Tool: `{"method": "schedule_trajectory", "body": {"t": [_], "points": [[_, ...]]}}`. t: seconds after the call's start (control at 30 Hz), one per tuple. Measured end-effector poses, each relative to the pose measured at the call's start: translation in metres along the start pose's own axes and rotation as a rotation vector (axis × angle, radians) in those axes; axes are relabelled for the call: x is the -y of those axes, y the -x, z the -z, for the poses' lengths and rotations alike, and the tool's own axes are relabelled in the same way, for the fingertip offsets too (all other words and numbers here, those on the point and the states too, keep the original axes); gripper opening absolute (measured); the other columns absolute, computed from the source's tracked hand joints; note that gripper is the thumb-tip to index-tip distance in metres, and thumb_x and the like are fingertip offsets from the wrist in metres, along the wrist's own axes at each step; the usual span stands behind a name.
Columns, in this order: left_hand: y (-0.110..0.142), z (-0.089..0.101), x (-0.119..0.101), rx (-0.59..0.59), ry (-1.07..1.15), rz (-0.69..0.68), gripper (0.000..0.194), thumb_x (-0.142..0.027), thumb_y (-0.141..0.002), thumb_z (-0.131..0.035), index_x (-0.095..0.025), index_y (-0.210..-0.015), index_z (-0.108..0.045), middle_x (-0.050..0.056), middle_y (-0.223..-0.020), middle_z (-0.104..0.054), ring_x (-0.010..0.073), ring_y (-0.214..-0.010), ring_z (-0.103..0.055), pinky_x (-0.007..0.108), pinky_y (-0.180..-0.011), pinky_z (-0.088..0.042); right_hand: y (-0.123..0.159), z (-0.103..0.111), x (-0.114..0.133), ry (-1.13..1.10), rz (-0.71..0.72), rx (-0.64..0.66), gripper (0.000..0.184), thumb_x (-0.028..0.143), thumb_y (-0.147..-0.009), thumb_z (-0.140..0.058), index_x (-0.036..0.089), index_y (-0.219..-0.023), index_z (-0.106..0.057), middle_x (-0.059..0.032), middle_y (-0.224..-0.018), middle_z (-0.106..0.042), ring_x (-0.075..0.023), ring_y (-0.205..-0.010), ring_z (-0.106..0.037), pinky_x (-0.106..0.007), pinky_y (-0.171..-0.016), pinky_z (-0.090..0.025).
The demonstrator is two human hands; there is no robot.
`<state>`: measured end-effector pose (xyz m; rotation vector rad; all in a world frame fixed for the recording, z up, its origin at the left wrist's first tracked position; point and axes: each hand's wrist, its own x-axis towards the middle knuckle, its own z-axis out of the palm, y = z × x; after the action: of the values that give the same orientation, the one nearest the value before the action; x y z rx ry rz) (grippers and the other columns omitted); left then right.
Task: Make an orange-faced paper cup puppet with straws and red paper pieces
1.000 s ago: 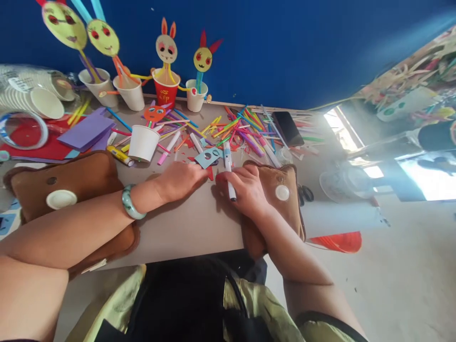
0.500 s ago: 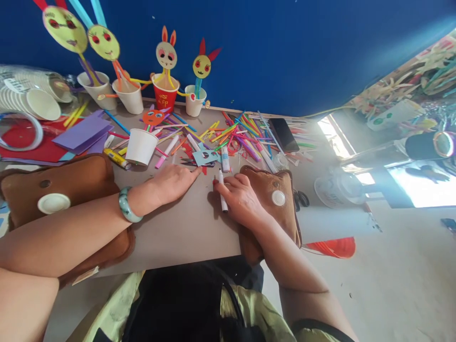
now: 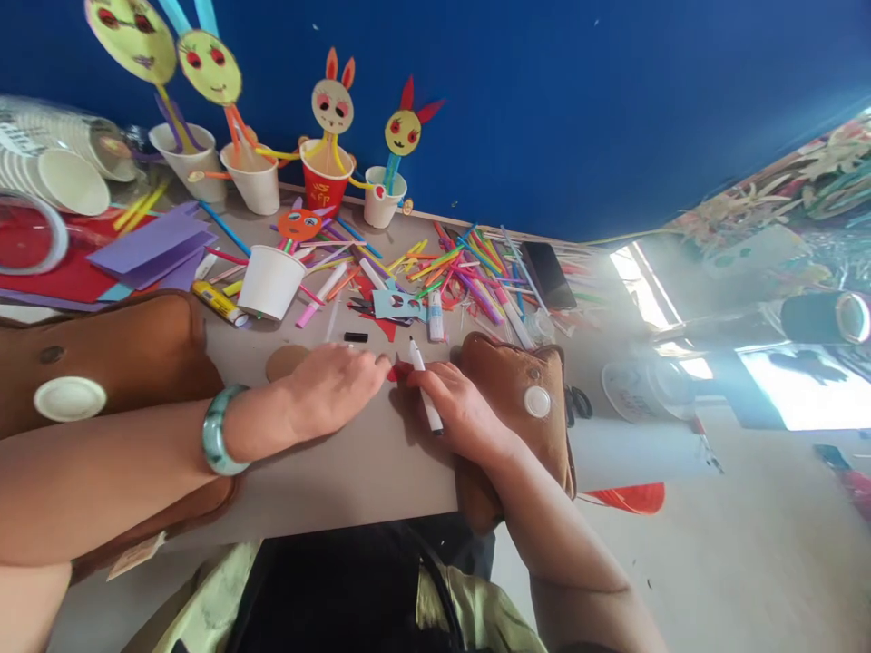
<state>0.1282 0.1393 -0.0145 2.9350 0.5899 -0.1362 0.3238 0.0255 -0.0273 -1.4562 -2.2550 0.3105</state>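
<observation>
My right hand [image 3: 463, 408] is closed around a white marker [image 3: 427, 392], its bare dark tip pointing up and away from me. Between the fingertips of both hands shows a small red paper piece [image 3: 393, 374]. My left hand [image 3: 333, 390], with a green bangle at the wrist, has its fingers bent and pressed together at that piece, partly hiding it. A black marker cap [image 3: 356, 336] lies just beyond the left knuckles. Behind the same hand a round brown disc [image 3: 284, 361] is partly covered. Scissors [image 3: 364, 308] rest under a light blue cut-out sheet [image 3: 398, 305].
Brown cushions [image 3: 513, 417] lie under both forearms. A white paper cup [image 3: 270, 283] with an orange face stands ahead, near a glue tube [image 3: 435, 317] and scattered coloured sticks [image 3: 469, 263]. Several face puppets in cups line the blue wall. A phone [image 3: 548, 275] lies right.
My left hand has drawn back from the cut-out sheet to meet the right fingertips at the red piece. The black cap and brown disc now show. The view has shifted slightly.
</observation>
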Motion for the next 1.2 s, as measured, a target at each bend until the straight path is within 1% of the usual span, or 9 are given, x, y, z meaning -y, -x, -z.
{"method": "schedule_trajectory", "body": {"t": [0.13,0.3,0.43,0.53,0.67,0.77,0.93,1.03,1.2], "points": [[0.009,-0.004,-0.016,0.039,-0.013,-0.067,0.041,-0.004,-0.092,-0.045,-0.015,-0.128,-0.062,0.007,-0.077,-0.072,0.0232,-0.068,-0.072,0.031,-0.056,-0.047,0.001,-0.002,-0.002,0.015,-0.076,-0.034,0.036,0.006,-0.082,-0.051,0.022,-0.114,-0.052,-0.0104,-0.107,-0.072,-0.0235,-0.091,-0.064,-0.037,-0.081,-0.048],[0.009,-0.016,-0.019,0.055,-0.033,-0.083,0.048,-0.001,-0.089,-0.048,-0.01,-0.134,-0.058,0.008,-0.076,-0.072,0.0229,-0.063,-0.071,0.032,-0.052,-0.048,-0.001,-0.004,-0.002,0.145,-0.143,-0.049,0.03,0.009,-0.081,-0.056,0.022,-0.108,-0.054,-0.0112,-0.111,-0.073,-0.0272,-0.108,-0.062,-0.045,-0.096,-0.042],[0.01,-0.016,-0.02,0.079,-0.098,-0.103,0.064,0.002,-0.084,-0.05,-0.005,-0.147,-0.046,0.008,-0.071,-0.072,0.0232,-0.062,-0.07,0.033,-0.053,-0.049,0.0,-0.004,-0.001,0.228,-0.246,-0.246,0.029,0.008,-0.082,-0.056,0.023,-0.107,-0.054,-0.0111,-0.117,-0.073,-0.0282,-0.113,-0.061,-0.049,-0.102,-0.038],[0.01,-0.012,-0.021,0.13,-0.12,-0.11,0.066,0.002,-0.084,-0.049,-0.005,-0.15,-0.042,0.009,-0.073,-0.073,0.0228,-0.064,-0.07,0.032,-0.053,-0.049,0.001,-0.004,0.0,0.164,-0.167,-0.26,0.03,0.006,-0.084,-0.055,0.025,-0.107,-0.054,-0.0084,-0.115,-0.075,-0.0261,-0.107,-0.065,-0.048,-0.1,-0.041],[0.009,-0.011,-0.021,0.131,-0.107,-0.107,0.062,-0.002,-0.086,-0.049,-0.006,-0.148,-0.045,0.01,-0.075,-0.073,0.0221,-0.063,-0.069,0.032,-0.053,-0.048,0.001,-0.005,0.001,0.049,-0.124,-0.323,0.026,0.01,-0.09,-0.056,0.026,-0.11,-0.057,-0.0057,-0.098,-0.077,-0.0235,-0.088,-0.069,-0.046,-0.093,-0.046],[0.01,-0.019,-0.02,0.094,-0.105,-0.109,0.061,-0.002,-0.085,-0.05,-0.006,-0.146,-0.046,0.008,-0.07,-0.07,0.0216,-0.061,-0.068,0.032,-0.053,-0.049,0.0,-0.006,0.001,0.023,-0.119,-0.267,0.022,0.014,-0.094,-0.052,0.025,-0.111,-0.059,-0.0071,-0.096,-0.076,-0.0233,-0.087,-0.069,-0.045,-0.088,-0.048],[0.012,-0.035,-0.02,-0.04,-0.077,-0.112,0.045,-0.001,-0.087,-0.049,-0.008,-0.13,-0.06,0.008,-0.069,-0.069,0.0223,-0.059,-0.068,0.032,-0.053,-0.05,-0.005,-0.007,0.002,0.1,-0.02,-0.105,0.021,0.012,-0.096,-0.05,0.022,-0.111,-0.061,-0.0083,-0.097,-0.076,-0.0229,-0.098,-0.067,-0.043,-0.095,-0.043],[0.011,-0.039,-0.021,-0.09,-0.06,-0.115,0.04,-0.001,-0.086,-0.049,-0.008,-0.122,-0.065,0.009,-0.068,-0.068,0.0221,-0.058,-0.068,0.032,-0.052,-0.05,-0.006,-0.009,0.001,0.136,-0.001,-0.08,0.019,0.012,-0.095,-0.051,0.02,-0.109,-0.062,-0.0088,-0.096,-0.076,-0.0224,-0.098,-0.067,-0.042,-0.097,-0.04],[0.012,-0.036,-0.022,-0.111,-0.064,-0.107,0.042,0.001,-0.084,-0.049,-0.008,-0.122,-0.066,0.007,-0.063,-0.067,0.0217,-0.055,-0.067,0.031,-0.051,-0.048,-0.005,-0.011,-0.001,0.136,-0.029,-0.051,0.02,0.012,-0.095,-0.051,0.02,-0.11,-0.062,-0.0081,-0.098,-0.076,-0.0217,-0.099,-0.067,-0.042,-0.1,-0.038]]}}
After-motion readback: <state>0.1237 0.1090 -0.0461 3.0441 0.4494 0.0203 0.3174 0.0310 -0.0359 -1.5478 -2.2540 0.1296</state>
